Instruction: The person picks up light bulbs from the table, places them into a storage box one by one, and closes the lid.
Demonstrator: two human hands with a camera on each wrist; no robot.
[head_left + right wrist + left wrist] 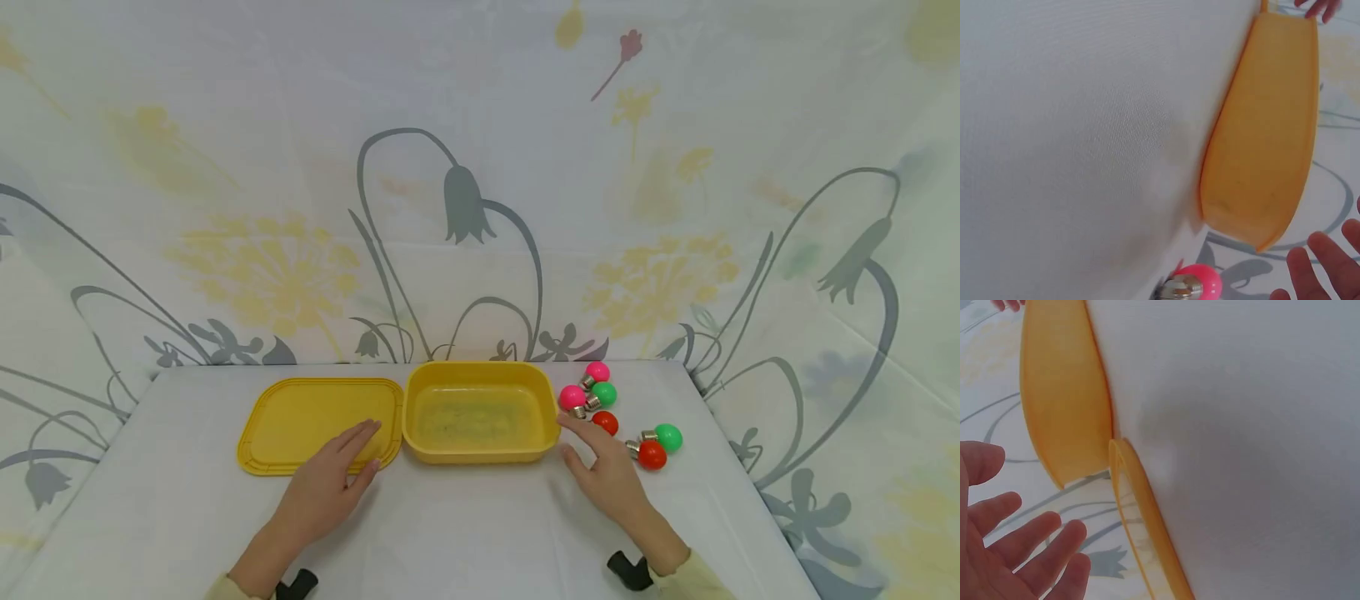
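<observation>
A yellow plastic box [480,457] stands at the middle of the table, its inside showing no contents. To its left lies a flat yellow lid [322,408]. My left hand [322,487] hovers over the lid's lower right part with fingers extended, holding nothing; the left wrist view shows its spread fingers [1047,544] apart from the box. Near the box's right end is my right hand [607,475], fingers loosely extended and nothing in them. Beside and beyond it lie several small light bulbs: pink [597,372], green [669,437] and red [652,455], with silver screw bases.
A white cloth covers the table [465,533]. Behind it hangs a flower-printed curtain [480,275], which meets the table's back edge just beyond the box. One pink bulb [1200,281] shows near the box in the right wrist view.
</observation>
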